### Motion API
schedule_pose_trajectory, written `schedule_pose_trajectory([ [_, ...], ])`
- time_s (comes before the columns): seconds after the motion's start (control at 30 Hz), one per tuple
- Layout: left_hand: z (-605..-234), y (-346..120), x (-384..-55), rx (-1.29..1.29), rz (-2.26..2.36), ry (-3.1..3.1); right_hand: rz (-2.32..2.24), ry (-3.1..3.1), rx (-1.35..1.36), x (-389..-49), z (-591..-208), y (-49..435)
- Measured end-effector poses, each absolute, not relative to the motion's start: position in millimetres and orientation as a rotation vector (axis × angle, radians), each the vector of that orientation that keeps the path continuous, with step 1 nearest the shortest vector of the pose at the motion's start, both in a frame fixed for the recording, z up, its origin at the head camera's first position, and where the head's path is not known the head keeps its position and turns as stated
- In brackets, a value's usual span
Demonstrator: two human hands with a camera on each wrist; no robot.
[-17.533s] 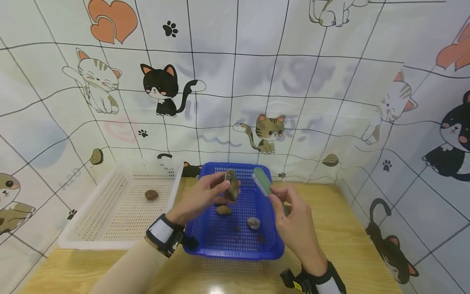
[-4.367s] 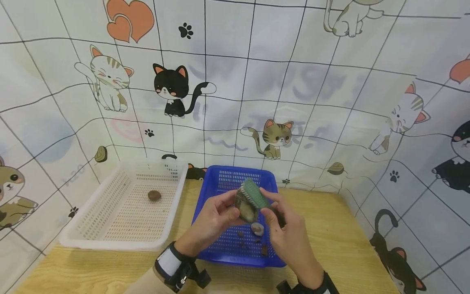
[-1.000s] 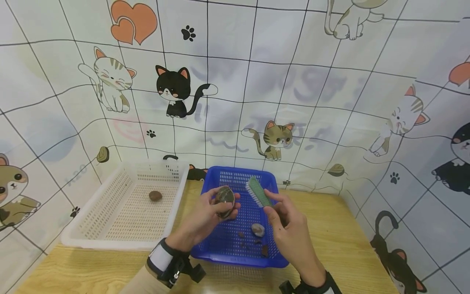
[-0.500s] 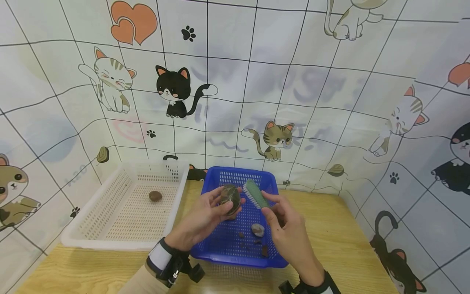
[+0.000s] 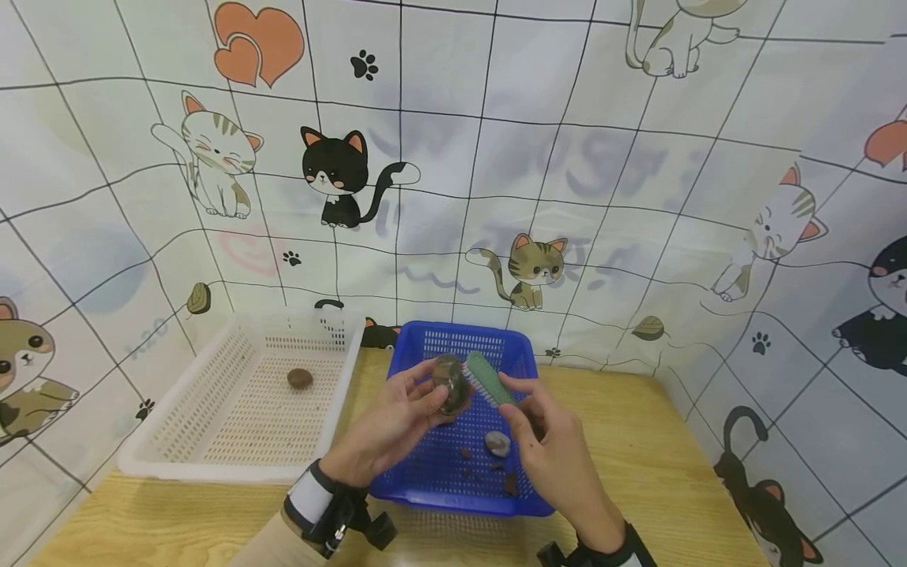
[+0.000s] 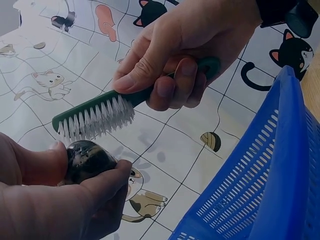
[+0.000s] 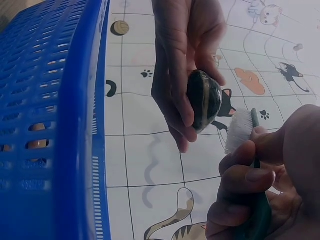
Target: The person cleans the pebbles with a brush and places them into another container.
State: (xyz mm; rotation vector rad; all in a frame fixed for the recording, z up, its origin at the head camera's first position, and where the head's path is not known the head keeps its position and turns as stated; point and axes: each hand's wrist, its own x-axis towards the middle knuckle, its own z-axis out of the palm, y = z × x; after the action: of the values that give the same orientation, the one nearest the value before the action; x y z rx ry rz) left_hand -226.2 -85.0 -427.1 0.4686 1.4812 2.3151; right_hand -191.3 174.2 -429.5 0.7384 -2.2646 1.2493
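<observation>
Green-backed, with white bristles, the brush [image 5: 486, 379] is clamped by its handle in the right hand [image 5: 549, 449], the fingers curled round it and the thumb along the back; the bristled head sticks out beyond the fingertips, up and toward the left hand. The bristles point down at the dark, glossy stone [image 5: 449, 383] and sit just beside its upper edge; the left wrist view shows a thin gap between them.

The left hand [image 5: 397, 421] pinches the stone between the thumb on one side and the curled fingers on the other, so the stone stands out past the fingertips with its rounded face bare toward the brush. Both hands hover above the blue basket [image 5: 524, 504], over its far half.

On the basket's floor, near the right hand, lies a pale stone [image 5: 497, 443] with some small dark bits close by. The white basket [image 5: 212, 468] stands just beside the blue one at the table's [image 5: 680, 472] left edge and holds one brown stone [image 5: 300, 379].
</observation>
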Motion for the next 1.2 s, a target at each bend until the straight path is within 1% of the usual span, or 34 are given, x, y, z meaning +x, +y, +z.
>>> schedule_pose_trajectory([
  [0.17,-428.1,-82.2,-224.7,0.439,2.335,1.504,1.26,-2.276,0.742,-190.6,-429.6,173.4],
  [0.67,-428.2,-82.1,-223.9,0.611,2.296,1.518,1.286,-2.343,0.699,-189.7,-430.7,173.6],
  [0.83,-428.2,-83.1,-224.3,0.542,2.289,1.614,1.278,-2.301,0.695,-188.7,-430.0,174.9],
  [1.07,-430.5,-84.5,-224.7,0.453,2.302,1.709,1.236,-2.23,0.842,-189.7,-429.8,173.7],
  [1.2,-431.9,-82.5,-223.8,0.434,2.278,1.803,1.198,-2.22,0.856,-190.5,-432.4,171.6],
])
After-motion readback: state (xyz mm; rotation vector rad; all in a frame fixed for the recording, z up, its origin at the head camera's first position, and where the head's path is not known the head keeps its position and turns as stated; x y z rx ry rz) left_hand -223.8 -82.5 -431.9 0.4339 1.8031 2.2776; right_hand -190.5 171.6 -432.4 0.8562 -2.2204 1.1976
